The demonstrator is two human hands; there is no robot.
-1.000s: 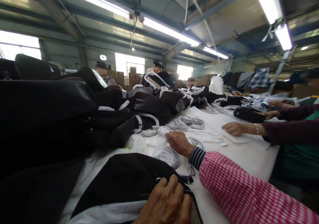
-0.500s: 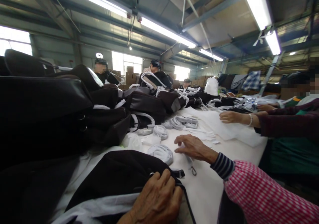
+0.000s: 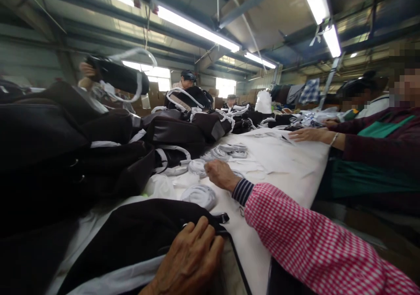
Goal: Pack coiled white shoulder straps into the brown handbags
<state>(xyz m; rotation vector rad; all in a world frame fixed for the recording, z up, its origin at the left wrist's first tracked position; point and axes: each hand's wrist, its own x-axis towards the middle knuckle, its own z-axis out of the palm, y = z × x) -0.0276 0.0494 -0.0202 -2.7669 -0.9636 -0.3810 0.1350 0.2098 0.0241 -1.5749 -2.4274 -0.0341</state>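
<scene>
Black bag (image 3: 131, 229) lies on the desk (image 3: 251, 247) right in front of us, with our left grip (image 3: 192, 255) curled over its right side, holding it near a small metal ring. The thumb is hidden, so we can't say how firm that hold is. If it is loose, a long reach could let the soft cloth sag or slide, and the white strip (image 3: 121, 277) under the hand could be dragged or creased with it.

Our right grip (image 3: 223, 175) is bent into a loose fist at the edge of a white coil (image 3: 197, 167); whether it touches the coil or pinches anything, we can't make out. More coils (image 3: 231, 150) lie close behind, so a hasty pull might tangle them or carry a second one along. A nearer coil (image 3: 199, 196) sits between the bag and that arm, where a low sweep of the wrist could knock it.

We would also watch the metal clip (image 3: 242, 211) just by our striped cuff (image 3: 243, 191), since it might snag the knit. The pile of dark bags (image 3: 179, 131) looks unsteady to us; a bump could send one sliding onto the coils.
</scene>
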